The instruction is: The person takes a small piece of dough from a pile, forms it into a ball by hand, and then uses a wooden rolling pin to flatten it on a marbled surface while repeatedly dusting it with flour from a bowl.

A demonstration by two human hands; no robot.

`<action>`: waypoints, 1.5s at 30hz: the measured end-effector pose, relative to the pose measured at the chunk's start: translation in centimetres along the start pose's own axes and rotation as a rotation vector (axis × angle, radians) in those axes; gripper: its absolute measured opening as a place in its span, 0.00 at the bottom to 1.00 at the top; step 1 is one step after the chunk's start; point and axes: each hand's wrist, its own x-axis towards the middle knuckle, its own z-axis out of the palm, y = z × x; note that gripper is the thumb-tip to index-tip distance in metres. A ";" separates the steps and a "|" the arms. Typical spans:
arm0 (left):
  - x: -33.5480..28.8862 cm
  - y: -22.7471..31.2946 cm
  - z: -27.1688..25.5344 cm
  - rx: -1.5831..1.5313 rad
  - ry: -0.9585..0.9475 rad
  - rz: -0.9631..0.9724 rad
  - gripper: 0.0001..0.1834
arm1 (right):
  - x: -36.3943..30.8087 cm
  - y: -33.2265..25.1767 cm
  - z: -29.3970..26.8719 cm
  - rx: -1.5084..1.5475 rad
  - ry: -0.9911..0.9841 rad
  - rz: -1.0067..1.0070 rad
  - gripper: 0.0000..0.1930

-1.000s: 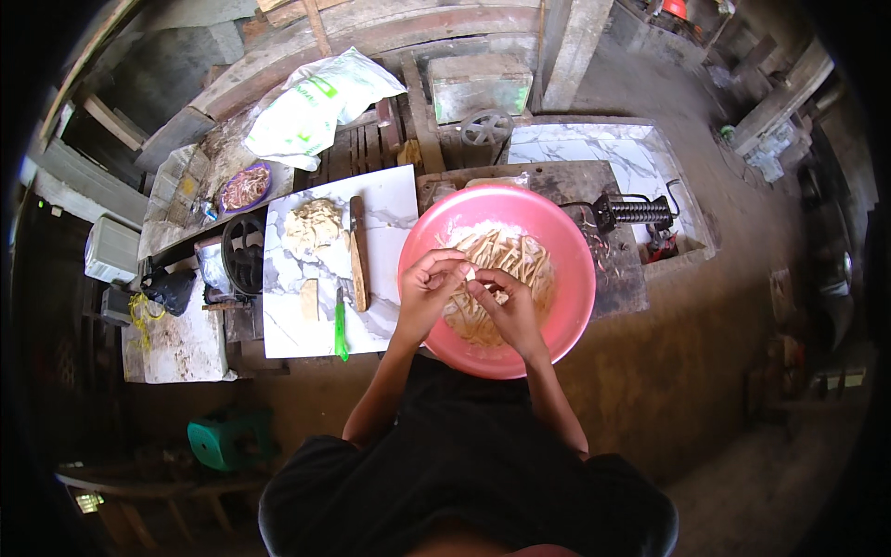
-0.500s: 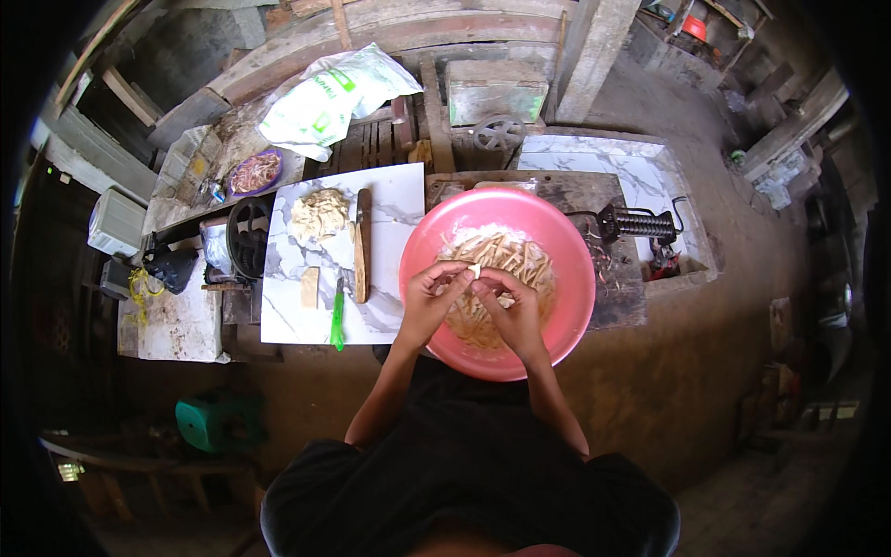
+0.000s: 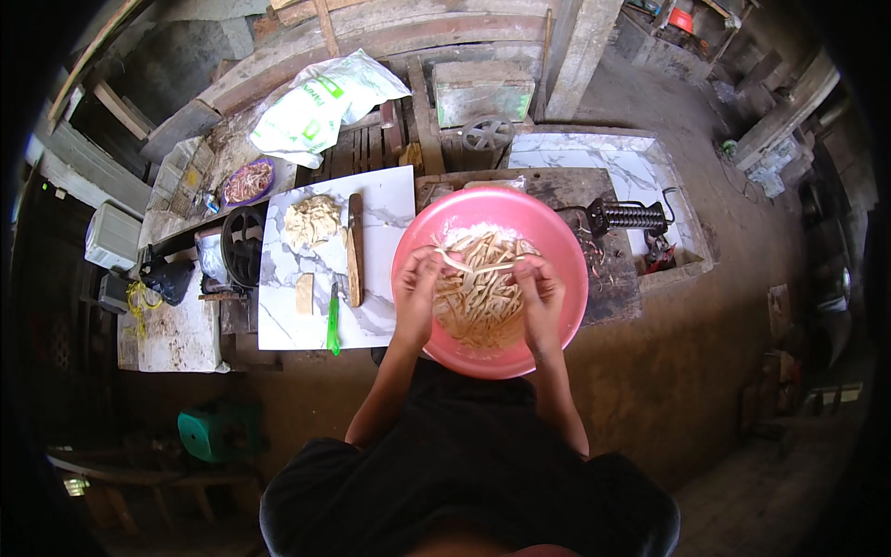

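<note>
A pink basin (image 3: 568, 311) holds a heap of floured, pale dough strips (image 3: 487, 302). Over the basin's left side, my left hand (image 3: 417, 283) pinches the end of a dough strip (image 3: 453, 262). Opposite it, my right hand (image 3: 541, 292) pinches another strip (image 3: 497, 267) between thumb and fingers. These strips stretch toward each other and cross or touch above the heap; whether they are joined I cannot tell. Left of the basin, a marble-patterned board (image 3: 385, 320) bears a lump of dough (image 3: 314, 220), a flat dough piece (image 3: 304, 293), a wooden-looking stick (image 3: 355, 251) and a green-handled knife (image 3: 333, 320).
A hand-cranked roller machine (image 3: 633, 217) stands right of the basin on a worn wooden table (image 3: 608, 302). Behind are a white-green sack (image 3: 320, 102), a purple bowl (image 3: 249, 182) of reddish strips and a metal wheel (image 3: 487, 134). A green stool (image 3: 209, 434) is at lower left.
My hands were close together over a small dough piece; now they are drawn apart to the basin's sides with strips between them. The whole view has shifted slightly.
</note>
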 end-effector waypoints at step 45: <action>0.7 -4.8 -3.2 0.317 -0.012 -0.088 0.09 | -4.6 5.1 -2.8 -0.804 -0.281 -0.032 0.07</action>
